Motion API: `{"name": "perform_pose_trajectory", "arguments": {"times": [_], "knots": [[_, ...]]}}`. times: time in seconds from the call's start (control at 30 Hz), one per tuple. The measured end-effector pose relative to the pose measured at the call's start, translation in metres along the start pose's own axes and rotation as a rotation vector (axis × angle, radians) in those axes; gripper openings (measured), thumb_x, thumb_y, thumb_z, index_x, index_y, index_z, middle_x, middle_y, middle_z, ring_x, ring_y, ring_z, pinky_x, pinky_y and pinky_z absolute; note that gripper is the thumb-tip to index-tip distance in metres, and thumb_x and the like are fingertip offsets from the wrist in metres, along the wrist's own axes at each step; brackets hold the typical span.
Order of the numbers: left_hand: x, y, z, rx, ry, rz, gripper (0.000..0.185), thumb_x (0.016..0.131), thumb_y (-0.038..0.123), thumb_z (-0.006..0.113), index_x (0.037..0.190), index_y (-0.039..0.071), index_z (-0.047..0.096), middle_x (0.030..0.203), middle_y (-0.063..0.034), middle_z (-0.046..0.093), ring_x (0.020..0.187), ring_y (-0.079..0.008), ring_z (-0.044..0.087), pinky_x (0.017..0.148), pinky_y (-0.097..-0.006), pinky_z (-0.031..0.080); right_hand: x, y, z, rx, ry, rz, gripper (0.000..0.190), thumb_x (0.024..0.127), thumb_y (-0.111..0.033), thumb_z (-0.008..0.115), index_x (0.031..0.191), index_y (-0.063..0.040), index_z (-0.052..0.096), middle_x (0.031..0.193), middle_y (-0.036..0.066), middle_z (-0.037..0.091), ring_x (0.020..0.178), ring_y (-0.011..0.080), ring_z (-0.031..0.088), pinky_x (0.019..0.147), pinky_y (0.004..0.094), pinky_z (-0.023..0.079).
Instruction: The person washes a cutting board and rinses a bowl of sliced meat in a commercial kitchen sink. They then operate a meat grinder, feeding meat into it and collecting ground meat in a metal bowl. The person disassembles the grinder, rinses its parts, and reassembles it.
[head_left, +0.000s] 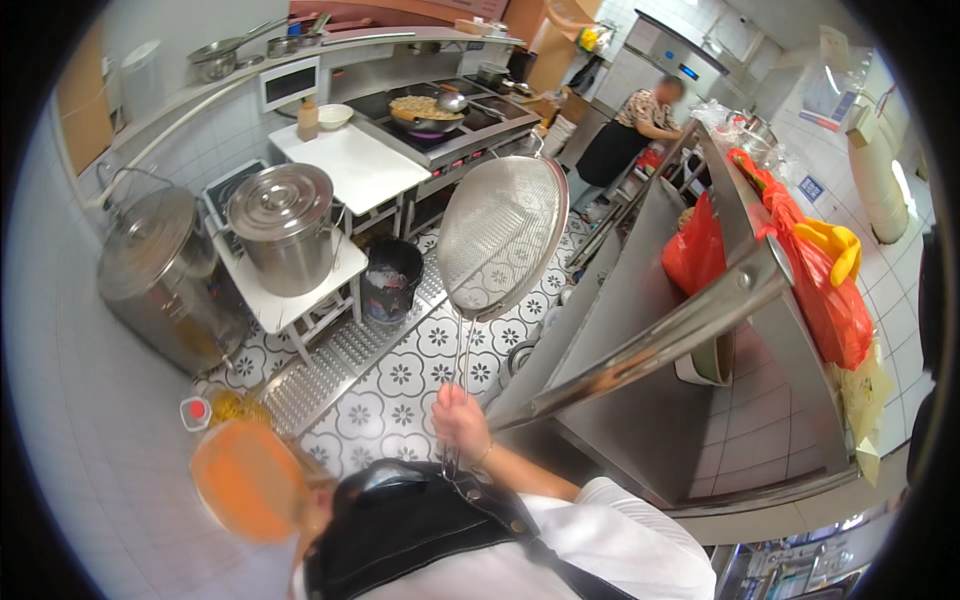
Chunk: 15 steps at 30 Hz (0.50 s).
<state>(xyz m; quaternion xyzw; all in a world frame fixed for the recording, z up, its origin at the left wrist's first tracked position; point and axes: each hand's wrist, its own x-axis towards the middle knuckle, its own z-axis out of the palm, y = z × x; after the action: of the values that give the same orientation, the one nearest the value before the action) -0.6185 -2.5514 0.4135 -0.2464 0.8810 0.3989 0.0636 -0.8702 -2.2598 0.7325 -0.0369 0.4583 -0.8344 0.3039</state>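
Observation:
My right hand grips the wire handle of a large round mesh strainer. The strainer is raised in front of me, its bowl pointing away over the patterned floor. At the lower left, my left hand is blurred and only partly visible. Beside it is a round orange thing with a pale rim, perhaps a container; motion blur hides its exact kind. The left hand seems to be at its edge, but I cannot tell how the fingers are set.
A wok of food with a ladle sits on the cooktop. Left stand a lidded stockpot and a large steel vessel. A black bin is below. Right is a steel shelving unit; a person stands beyond.

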Motion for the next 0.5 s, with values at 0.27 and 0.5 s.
{"name": "perform_pose_trajectory", "arguments": {"times": [0.27, 0.5], "knots": [[0.126, 0.148, -0.115, -0.161, -0.292, -0.069, 0.016, 0.090, 0.019, 0.057, 0.097, 0.006, 0.059, 0.087, -0.0098, 0.063, 0.079, -0.0186, 0.059, 0.072, -0.0334, 0.049, 0.051, -0.016, -0.010, -0.170, 0.138, -0.129, 0.015, 0.076, -0.001, 0.049, 0.081, -0.012, 0.040, 0.063, -0.005, 0.038, 0.050, 0.0065, 0.034, 0.044, 0.0222, 0.025], [0.197, 0.177, -0.093, 0.107, -0.315, 0.139, 0.034, 0.095, 0.031, 0.044, 0.099, 0.002, 0.061, 0.098, -0.0222, 0.064, 0.096, -0.0403, 0.059, 0.084, -0.0463, 0.045, 0.117, -0.013, -0.029, -0.603, 0.599, -0.361, 0.023, 0.072, 0.003, 0.062, 0.080, -0.009, 0.044, 0.073, -0.006, 0.040, 0.066, 0.0029, 0.038, 0.057, 0.0187, 0.033]]}}
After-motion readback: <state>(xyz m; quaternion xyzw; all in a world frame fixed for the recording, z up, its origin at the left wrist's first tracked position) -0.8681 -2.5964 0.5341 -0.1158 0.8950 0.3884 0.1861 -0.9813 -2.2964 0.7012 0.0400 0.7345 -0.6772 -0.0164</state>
